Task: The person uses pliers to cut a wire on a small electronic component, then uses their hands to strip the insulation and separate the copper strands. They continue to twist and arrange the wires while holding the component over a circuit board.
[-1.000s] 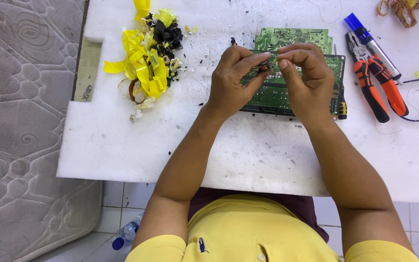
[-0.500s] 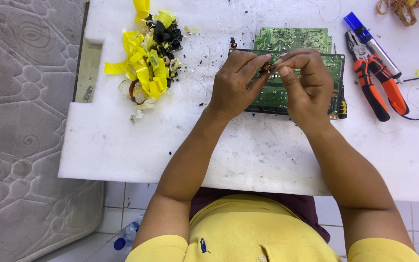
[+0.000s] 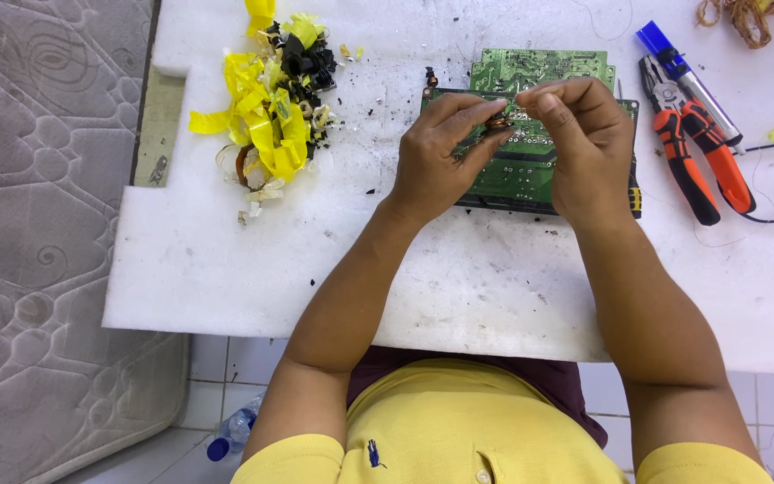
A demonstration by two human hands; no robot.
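Upper left, a heap of yellow tape scraps (image 3: 266, 116) lies on the white foam board (image 3: 226, 269). At upper centre the left hand (image 3: 436, 161) and right hand (image 3: 589, 148) pinch a small copper coil (image 3: 497, 118) with closed fingertips above green circuit boards (image 3: 517, 175); orange pliers (image 3: 700, 148) lie right

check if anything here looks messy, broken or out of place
Yes. A tangled heap of yellow tape and black bits lies loose on the white foam pad, with dark crumbs scattered toward the green circuit boards. Both hands pinch a small coppery part above them.
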